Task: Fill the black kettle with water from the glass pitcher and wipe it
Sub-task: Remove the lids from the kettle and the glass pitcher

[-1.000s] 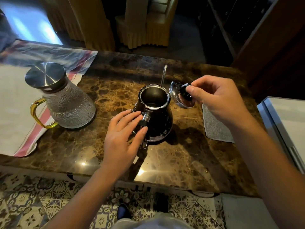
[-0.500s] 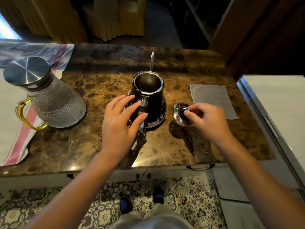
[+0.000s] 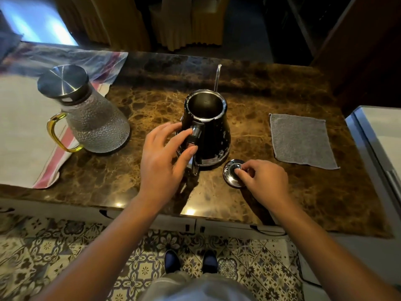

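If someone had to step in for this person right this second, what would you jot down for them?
Left hand: fingers straight, resting against the black kettle by its handle.
Right hand: pinching the knob of the kettle lid, which lies on the marble counter in front of the kettle.
Done: kettle is open.
Left: pour from the glass pitcher, lidded, at left; refit lid; wipe with the grey cloth, lying flat at right.

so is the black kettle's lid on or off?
Off: black kettle mouth is open; its round steel lid sits on the marble counter, right hand on it.
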Demonstrator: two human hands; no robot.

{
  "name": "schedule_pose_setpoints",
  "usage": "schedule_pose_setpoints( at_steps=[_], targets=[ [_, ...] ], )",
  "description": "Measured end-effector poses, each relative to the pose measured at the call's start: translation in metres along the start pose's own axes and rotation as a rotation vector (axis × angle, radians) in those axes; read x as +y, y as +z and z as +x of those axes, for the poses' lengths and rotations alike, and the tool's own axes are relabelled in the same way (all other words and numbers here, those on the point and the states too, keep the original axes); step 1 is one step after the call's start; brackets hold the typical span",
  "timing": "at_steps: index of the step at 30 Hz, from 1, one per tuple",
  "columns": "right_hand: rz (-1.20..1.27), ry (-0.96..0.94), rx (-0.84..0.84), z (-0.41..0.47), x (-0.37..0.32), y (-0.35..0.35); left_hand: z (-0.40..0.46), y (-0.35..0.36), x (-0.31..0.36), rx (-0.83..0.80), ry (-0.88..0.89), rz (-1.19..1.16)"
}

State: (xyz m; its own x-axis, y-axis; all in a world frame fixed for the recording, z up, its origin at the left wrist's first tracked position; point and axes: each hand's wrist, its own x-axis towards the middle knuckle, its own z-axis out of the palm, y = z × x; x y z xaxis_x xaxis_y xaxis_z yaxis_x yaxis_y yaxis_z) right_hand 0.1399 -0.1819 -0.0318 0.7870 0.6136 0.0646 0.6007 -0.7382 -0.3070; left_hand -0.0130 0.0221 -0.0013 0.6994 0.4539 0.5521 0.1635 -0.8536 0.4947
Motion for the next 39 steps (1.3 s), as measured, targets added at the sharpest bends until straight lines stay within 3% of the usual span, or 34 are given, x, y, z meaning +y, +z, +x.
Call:
schedule_pose_setpoints(
  at_steps=[6,17,22,28,32,39],
  targets=[
    [-0.057,-0.038,0.015,-0.002,0.005,0.003,-0.002,0.0,0.005,-0.009,-0.036,-0.001],
    [-0.176,-0.03,-0.148,0.006,0.001,-0.011,-0.002,-0.01,0.015,-0.081,-0.171,-0.037],
    [-0.064,-0.06,-0.059,0.015,-0.008,-0.03,-0.004,-0.017,0.019,-0.046,-0.192,-0.112],
    [0.207,-0.315,0.133,0.017,-0.046,-0.061,-0.003,-0.065,-0.013,0.13,-0.228,0.072],
    [0.215,-0.516,0.336,0.02,-0.084,-0.074,0.003,-0.101,-0.047,0.144,-0.244,0.247],
    [0.073,-0.69,0.235,0.059,-0.172,-0.075,0.015,-0.153,-0.124,0.191,-0.32,0.404]
  ],
)
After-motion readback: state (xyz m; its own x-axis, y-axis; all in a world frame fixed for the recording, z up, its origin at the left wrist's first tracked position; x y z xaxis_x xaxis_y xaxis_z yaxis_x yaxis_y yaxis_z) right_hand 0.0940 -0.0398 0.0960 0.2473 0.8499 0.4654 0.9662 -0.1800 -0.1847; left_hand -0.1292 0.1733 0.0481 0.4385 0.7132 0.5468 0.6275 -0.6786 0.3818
